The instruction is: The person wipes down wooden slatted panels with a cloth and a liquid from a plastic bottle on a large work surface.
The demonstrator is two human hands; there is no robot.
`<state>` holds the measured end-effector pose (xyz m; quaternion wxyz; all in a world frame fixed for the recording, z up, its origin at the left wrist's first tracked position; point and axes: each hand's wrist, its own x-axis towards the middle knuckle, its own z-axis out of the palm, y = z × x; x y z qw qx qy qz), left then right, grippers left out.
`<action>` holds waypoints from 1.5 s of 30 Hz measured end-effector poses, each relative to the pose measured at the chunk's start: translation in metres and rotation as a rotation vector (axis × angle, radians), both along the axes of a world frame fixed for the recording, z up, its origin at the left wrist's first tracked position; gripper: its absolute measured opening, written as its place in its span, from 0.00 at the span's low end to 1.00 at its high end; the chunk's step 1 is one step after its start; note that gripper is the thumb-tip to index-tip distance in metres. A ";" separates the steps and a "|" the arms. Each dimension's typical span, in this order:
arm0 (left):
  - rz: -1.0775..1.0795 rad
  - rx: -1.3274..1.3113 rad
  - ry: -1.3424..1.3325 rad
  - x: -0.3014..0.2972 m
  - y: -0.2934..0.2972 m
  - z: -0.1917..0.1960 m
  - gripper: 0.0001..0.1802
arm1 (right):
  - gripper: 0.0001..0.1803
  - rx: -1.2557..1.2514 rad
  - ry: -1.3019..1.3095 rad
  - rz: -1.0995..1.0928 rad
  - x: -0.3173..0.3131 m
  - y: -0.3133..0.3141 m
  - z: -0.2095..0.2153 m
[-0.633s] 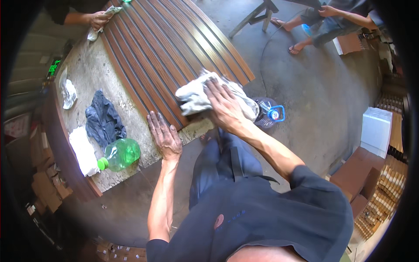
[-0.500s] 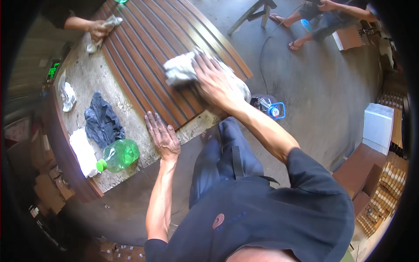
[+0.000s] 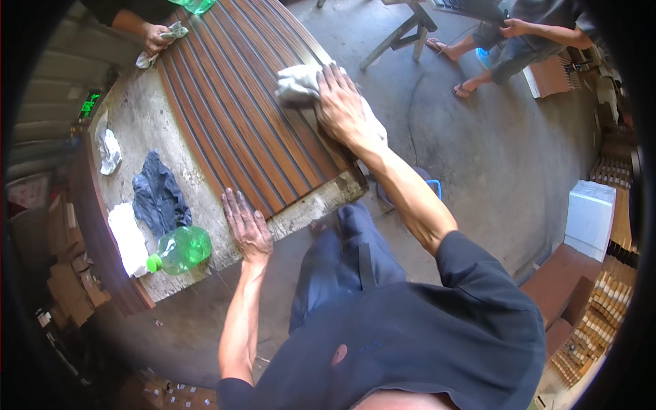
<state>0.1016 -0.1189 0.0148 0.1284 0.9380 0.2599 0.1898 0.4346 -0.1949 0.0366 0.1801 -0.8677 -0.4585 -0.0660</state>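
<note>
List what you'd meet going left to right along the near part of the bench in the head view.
White cloth → dark blue rag → green plastic bottle → left hand flat on the bench → right hand pressing a grey-white rag onto the ribbed wooden panel.

The right hand [image 3: 339, 106] pressed a pale rag [image 3: 295, 82] onto the ribbed brown panel [image 3: 239, 116] — the left hand [image 3: 247, 229] lay flat at its near edge.

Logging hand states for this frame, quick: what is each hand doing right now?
Left hand: open, flat on the brown ribbed panel, holding nothing.
Right hand: open, fingers spread, pressing a white rag onto the panel.
</note>
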 end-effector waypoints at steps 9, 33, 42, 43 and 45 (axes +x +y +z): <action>0.045 -0.008 0.055 -0.012 0.002 0.009 0.31 | 0.34 -0.099 0.184 0.133 -0.033 -0.052 0.015; 0.066 -0.089 0.064 -0.007 0.000 0.012 0.32 | 0.30 0.135 0.026 0.153 0.119 0.157 -0.033; 0.068 -0.076 0.064 -0.006 0.001 0.010 0.33 | 0.22 0.087 0.266 -0.010 0.125 0.149 -0.028; 0.068 -0.065 0.076 -0.009 0.001 0.010 0.33 | 0.28 0.049 0.323 -0.004 0.096 0.107 -0.027; 0.067 -0.075 0.067 -0.009 0.001 0.008 0.33 | 0.31 0.051 0.429 -0.021 0.043 0.020 -0.006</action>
